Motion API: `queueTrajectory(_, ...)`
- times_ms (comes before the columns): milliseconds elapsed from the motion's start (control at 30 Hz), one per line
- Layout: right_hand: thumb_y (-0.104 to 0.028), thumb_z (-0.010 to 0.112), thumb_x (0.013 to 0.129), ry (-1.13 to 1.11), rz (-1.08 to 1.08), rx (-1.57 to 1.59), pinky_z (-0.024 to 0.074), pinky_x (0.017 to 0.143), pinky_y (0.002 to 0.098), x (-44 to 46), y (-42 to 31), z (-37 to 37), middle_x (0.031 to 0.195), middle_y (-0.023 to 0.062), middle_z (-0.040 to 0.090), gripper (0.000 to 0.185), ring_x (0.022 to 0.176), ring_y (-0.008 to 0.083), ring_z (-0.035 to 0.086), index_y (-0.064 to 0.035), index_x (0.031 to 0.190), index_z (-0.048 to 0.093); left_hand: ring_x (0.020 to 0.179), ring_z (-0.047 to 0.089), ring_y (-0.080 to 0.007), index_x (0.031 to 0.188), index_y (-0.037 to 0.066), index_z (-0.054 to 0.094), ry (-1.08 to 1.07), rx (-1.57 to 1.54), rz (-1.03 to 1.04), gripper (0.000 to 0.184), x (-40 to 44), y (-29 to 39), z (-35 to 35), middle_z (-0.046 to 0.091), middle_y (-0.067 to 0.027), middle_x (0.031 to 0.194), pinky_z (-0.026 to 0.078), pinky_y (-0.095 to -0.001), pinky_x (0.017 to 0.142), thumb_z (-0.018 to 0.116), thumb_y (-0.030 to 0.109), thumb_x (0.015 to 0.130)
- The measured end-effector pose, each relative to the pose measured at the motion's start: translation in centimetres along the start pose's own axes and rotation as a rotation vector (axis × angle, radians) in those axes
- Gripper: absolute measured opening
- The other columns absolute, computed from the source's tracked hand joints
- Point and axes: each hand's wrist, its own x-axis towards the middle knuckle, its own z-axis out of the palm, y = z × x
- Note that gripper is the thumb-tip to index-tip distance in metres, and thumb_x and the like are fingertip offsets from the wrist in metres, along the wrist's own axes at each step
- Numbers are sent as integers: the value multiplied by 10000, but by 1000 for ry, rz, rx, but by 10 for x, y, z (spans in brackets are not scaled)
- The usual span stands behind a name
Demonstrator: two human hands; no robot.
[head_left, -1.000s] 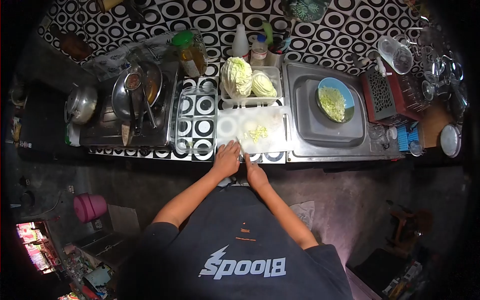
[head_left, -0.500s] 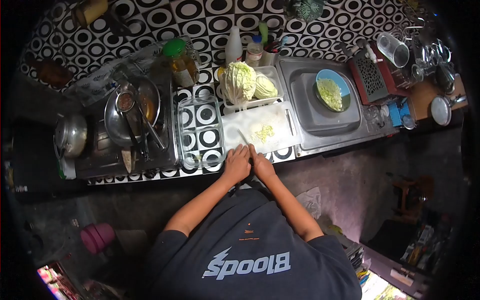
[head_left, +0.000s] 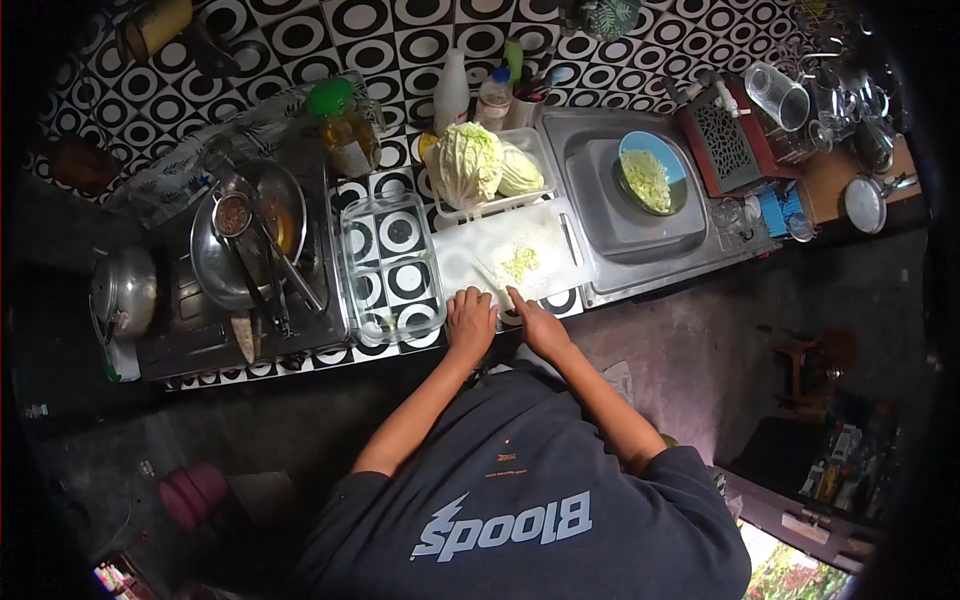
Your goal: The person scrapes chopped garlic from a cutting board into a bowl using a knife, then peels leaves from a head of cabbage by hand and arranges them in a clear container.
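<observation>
A white cutting board (head_left: 462, 245) lies on the tiled counter, with a small heap of chopped pale green cabbage (head_left: 520, 263) on it. My right hand (head_left: 540, 328) grips a knife (head_left: 488, 272) with its index finger stretched along the top; the blade points away to the left over the board. At the board's near left edge rests my left hand (head_left: 470, 318), fingers laid on the surface, with nothing visible in it. Behind the board, a white plastic tub (head_left: 490, 206) holds a large piece of cabbage (head_left: 468, 168) and a smaller piece (head_left: 520, 170).
Left of the board stands a glass baking dish (head_left: 438, 300). A metal pan with utensils (head_left: 215, 265) and a lidded pot (head_left: 125, 290) occupy the stove. Rightward, the sink (head_left: 600, 290) carries a blue bowl (head_left: 640, 142) of shredded cabbage. A green-lidded jar (head_left: 345, 130) and bottles stand behind.
My right hand has moved slightly right, away from my left hand, and a gap now shows between them. The whole view has shifted and tilted a little.
</observation>
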Motion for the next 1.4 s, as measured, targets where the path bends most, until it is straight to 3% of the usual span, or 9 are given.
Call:
queueTrajectory(233, 56, 470, 816, -157, -99, -18, 507, 820, 476, 4, 17, -17, 1066, 260, 607, 760, 940, 434, 625, -131, 1527, 274, 960, 524, -266, 902, 68, 638, 86, 91, -27, 161, 11, 5, 14, 567, -72, 924, 375, -412, 828, 693, 195, 820)
queueTrajectory(367, 57, 467, 817, -183, -218, 75, 498, 849, 480, 3, 33, -23, 1119, 307, 595, 750, 980, 456, 612, -94, 1523, 265, 945, 541, -261, 917, 62, 650, 129, 95, -62, 152, 12, 10, 20, 587, -71, 923, 375, -412, 821, 690, 174, 822)
queueTrajectory(500, 50, 446, 864, -189, -263, 158, 483, 842, 499, 5, 55, -23, 1040, 294, 615, 675, 947, 463, 608, -76, 1507, 283, 953, 565, -251, 964, 53, 676, 194, 124, -101, 176, 6, 25, 25, 625, -70, 963, 375, -407, 823, 692, 153, 821)
queueTrajectory(667, 58, 475, 834, -296, -314, 211, 478, 859, 496, 6, 65, -39, 1075, 294, 606, 707, 974, 458, 599, -48, 1504, 277, 984, 584, -222, 1049, 45, 700, 236, 219, -149, 251, -7, 37, 35, 664, -53, 1080, 374, -393, 834, 694, 140, 817)
queueTrajectory(900, 70, 487, 804, -404, -339, 236, 474, 873, 493, 11, 75, -47, 1099, 293, 595, 746, 1000, 455, 590, -41, 1506, 264, 951, 585, -225, 951, 70, 696, 334, 232, -297, 136, 9, 63, 43, 676, -16, 979, 384, -399, 846, 679, 105, 821)
queueTrajectory(1100, 71, 527, 780, -425, -361, 138, 498, 832, 491, 13, 81, -51, 1114, 309, 585, 791, 953, 464, 609, -34, 1511, 242, 967, 584, -220, 965, 79, 699, 409, 264, -354, 181, 7, 71, 56, 676, -11, 1015, 382, -393, 851, 685, 88, 785)
queueTrajectory(1400, 64, 473, 796, -376, -487, -26, 533, 779, 472, 17, 86, -51, 1053, 326, 603, 754, 872, 456, 645, 5, 1512, 247, 1000, 591, -237, 954, 69, 700, 441, 254, -378, 177, 6, 73, 65, 680, -39, 1048, 378, -403, 869, 679, 66, 778)
